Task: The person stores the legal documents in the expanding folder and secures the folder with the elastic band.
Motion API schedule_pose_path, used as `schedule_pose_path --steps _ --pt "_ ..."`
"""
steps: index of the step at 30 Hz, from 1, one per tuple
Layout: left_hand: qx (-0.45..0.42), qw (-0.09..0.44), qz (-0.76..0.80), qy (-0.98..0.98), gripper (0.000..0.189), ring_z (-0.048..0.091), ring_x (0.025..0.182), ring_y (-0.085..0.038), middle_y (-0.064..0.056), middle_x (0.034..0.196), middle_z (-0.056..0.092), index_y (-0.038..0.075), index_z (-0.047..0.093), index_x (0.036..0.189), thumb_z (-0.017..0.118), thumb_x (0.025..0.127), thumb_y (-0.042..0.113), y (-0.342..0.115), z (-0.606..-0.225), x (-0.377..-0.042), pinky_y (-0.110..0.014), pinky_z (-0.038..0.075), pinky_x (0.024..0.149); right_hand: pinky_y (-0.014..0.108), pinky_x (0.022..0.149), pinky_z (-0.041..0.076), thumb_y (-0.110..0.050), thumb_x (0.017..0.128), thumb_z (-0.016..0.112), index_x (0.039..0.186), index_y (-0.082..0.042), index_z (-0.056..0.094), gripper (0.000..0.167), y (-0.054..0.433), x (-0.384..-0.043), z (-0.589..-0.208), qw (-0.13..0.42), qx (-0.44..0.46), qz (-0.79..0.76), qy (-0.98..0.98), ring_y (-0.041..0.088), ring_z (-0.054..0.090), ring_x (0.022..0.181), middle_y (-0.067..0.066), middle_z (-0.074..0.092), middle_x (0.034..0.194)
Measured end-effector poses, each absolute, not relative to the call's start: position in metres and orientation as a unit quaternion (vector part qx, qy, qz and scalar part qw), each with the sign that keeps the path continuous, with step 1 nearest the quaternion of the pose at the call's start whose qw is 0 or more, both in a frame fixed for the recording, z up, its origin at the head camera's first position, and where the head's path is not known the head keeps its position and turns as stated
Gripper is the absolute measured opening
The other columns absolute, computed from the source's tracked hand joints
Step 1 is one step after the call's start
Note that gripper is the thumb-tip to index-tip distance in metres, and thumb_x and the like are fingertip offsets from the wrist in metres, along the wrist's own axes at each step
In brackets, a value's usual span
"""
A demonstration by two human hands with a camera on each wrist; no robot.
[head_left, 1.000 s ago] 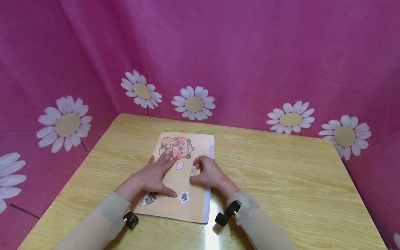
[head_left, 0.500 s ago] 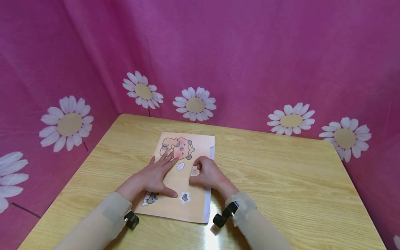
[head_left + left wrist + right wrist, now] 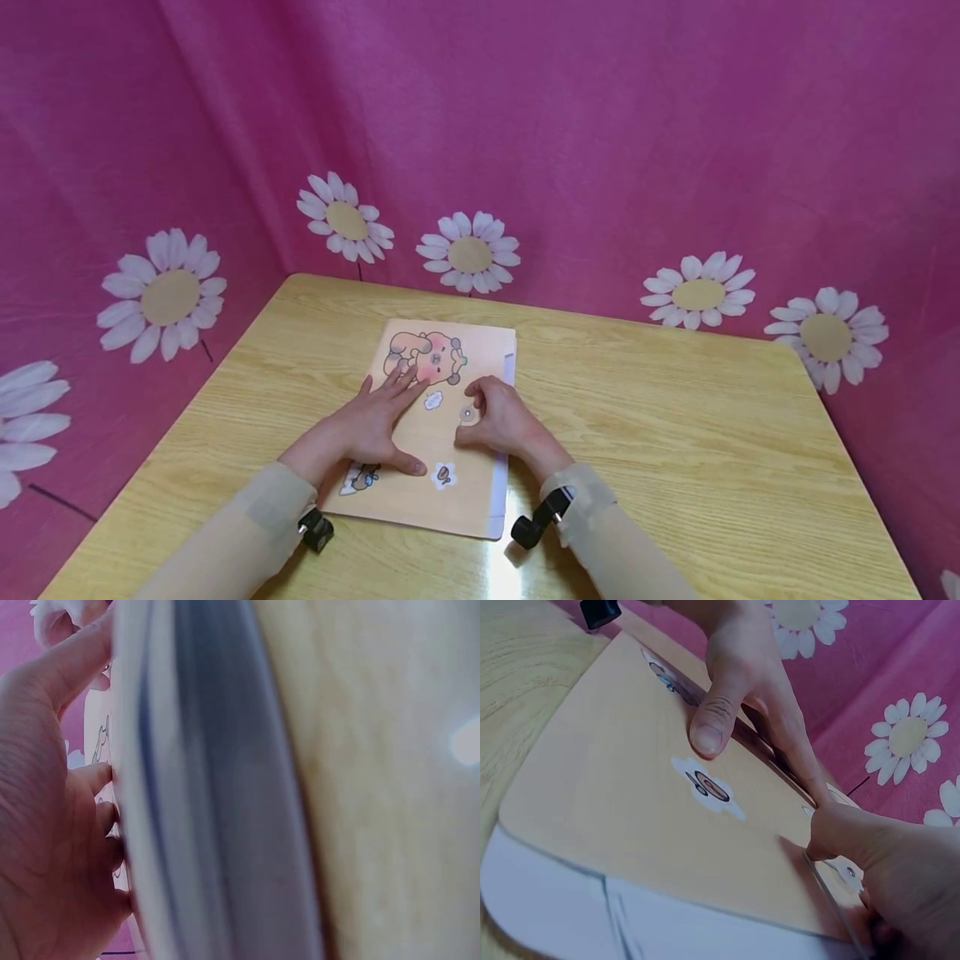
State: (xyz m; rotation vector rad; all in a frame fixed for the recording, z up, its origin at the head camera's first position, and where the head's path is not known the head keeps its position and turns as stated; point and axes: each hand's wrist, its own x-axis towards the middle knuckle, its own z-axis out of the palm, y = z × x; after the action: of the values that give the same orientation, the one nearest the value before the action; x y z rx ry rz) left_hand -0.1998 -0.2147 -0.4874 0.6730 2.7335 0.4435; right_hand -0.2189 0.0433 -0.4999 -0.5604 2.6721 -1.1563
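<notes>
A peach file folder (image 3: 457,508) printed with cartoon bears lies on the table, its pale inner edge showing on the right. My left hand (image 3: 367,421) rests on the cover with fingers spread, thumb apart. In the left wrist view, the left hand (image 3: 60,817) is beside the folder's blurred, layered side (image 3: 232,795). My right hand (image 3: 502,417) is curled around the small closure tab, thumb and fingers at its two sides, with a round snap button (image 3: 467,413) between them. In the right wrist view, the right thumb (image 3: 847,836) touches the tab's edge; the other fingertips are mostly hidden.
The wooden table (image 3: 660,450) extends right of the folder. A pink curtain (image 3: 570,150) with white daisies hangs behind and at both sides. Black wrist devices (image 3: 317,530) are strapped to both forearms.
Between the right thumb and fingers, the tab's edge, distinct earlier, now blends into the cover around the button. The left hand stays in place; the view shifts slightly.
</notes>
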Motion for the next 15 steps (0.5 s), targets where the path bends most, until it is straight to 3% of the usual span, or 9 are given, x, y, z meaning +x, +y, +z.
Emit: schedule_pose_path --steps 15 --pt "0.235 0.143 0.157 0.948 0.137 -0.003 0.161 -0.032 -0.007 0.177 0.003 0.018 0.019 0.171 0.078 0.066 0.083 -0.2151 -0.4897 -0.2013 -0.064 0.001 0.123 0.030 0.072 0.047 -0.019 0.074 0.091 0.116 -0.004 0.063 0.052 0.0503 -0.2178 -0.4982 0.099 -0.193 -0.413 0.884 0.015 0.056 0.079 0.002 0.059 0.090"
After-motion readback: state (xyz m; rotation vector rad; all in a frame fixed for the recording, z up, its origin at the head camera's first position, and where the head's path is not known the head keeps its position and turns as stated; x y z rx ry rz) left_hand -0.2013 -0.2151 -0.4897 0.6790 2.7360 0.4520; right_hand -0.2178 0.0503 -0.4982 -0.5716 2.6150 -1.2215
